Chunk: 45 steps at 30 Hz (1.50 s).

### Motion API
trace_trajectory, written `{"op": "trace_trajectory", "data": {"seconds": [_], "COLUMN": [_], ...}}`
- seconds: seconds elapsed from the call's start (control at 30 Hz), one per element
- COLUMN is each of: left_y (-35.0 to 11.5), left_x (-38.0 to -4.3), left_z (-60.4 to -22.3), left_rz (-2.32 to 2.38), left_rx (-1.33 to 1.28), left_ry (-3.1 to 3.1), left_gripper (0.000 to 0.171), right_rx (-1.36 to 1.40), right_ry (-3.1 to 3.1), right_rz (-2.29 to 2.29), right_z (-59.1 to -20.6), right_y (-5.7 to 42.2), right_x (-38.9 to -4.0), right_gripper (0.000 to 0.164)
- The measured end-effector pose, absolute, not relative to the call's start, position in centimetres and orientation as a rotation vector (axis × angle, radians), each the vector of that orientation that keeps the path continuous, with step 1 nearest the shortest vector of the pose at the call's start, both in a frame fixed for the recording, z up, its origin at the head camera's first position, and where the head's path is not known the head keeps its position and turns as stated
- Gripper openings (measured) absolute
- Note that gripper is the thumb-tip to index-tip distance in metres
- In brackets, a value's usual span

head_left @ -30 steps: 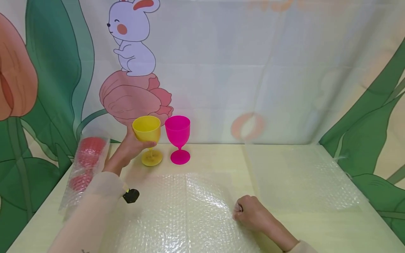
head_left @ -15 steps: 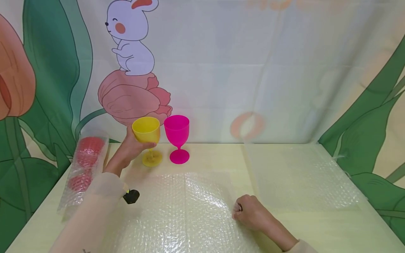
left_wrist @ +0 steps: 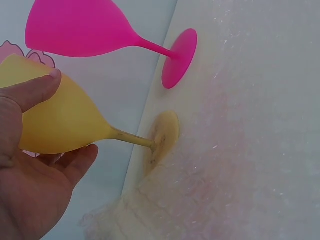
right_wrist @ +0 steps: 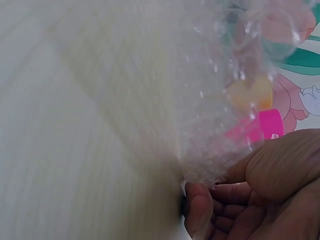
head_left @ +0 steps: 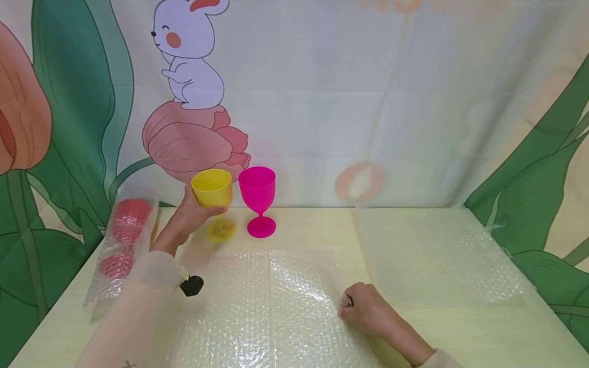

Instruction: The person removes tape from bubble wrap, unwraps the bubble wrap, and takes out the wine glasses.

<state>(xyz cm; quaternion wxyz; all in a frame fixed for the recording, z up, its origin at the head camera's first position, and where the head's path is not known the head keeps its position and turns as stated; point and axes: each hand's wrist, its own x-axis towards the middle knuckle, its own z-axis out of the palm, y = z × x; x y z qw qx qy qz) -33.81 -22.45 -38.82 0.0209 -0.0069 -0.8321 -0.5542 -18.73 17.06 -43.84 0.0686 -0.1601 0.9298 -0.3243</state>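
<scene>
- Head view: the yellow goblet (head_left: 212, 191) is roughly upright just left of the pink goblet (head_left: 257, 186); whether its base bears weight I cannot tell.
- The left-hand grip (head_left: 192, 213) is wrapped round the yellow bowl; the right-hand grip (head_left: 368, 309) is curled tight, pinching the edge of the bubble-wrap sheet (head_left: 257, 312) in front of the pink goblet.
- The step looks like holding goblet and sheet together; moving on probably calls for a steady lift clear of the pink goblet.
- The pale table (head_left: 317, 230) carries a wrapped red item (head_left: 129, 230) left of the pink goblet, another clear sheet (head_left: 428, 260) right.
- Behind the pink goblet hangs a rabbit-and-tulip cloth (head_left: 299, 102).
</scene>
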Motion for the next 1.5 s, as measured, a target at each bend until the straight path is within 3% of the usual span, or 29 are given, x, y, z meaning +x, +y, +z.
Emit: {"op": "trace_trajectory", "data": {"seconds": [0.4, 0.67, 1.0, 1.5], "left_y": [-22.8, -22.9, -23.1, -24.4], "left_x": [-33.7, -33.3, -33.2, -32.0], "left_z": [-38.7, -38.7, -38.9, -38.3], "left_rz": [-1.721, -1.747, -1.713, -1.701], "left_rx": [0.022, 0.020, 0.004, 0.072], "left_ry": [-2.607, -2.653, -2.683, -2.851], "left_gripper": [0.105, 0.096, 0.090, 0.102], "right_rx": [-0.333, -0.353, -0.412, -0.502], "right_ry": [2.803, 2.795, 2.772, 2.779], "right_rz": [-0.973, -0.973, -0.989, -0.995], "right_z": [-43.4, -43.4, -43.8, -42.0], "right_y": [16.5, 16.6, 16.5, 17.5], "right_x": [-18.3, -18.2, -18.2, -18.5], "right_gripper": [0.018, 0.019, 0.033, 0.041]}}
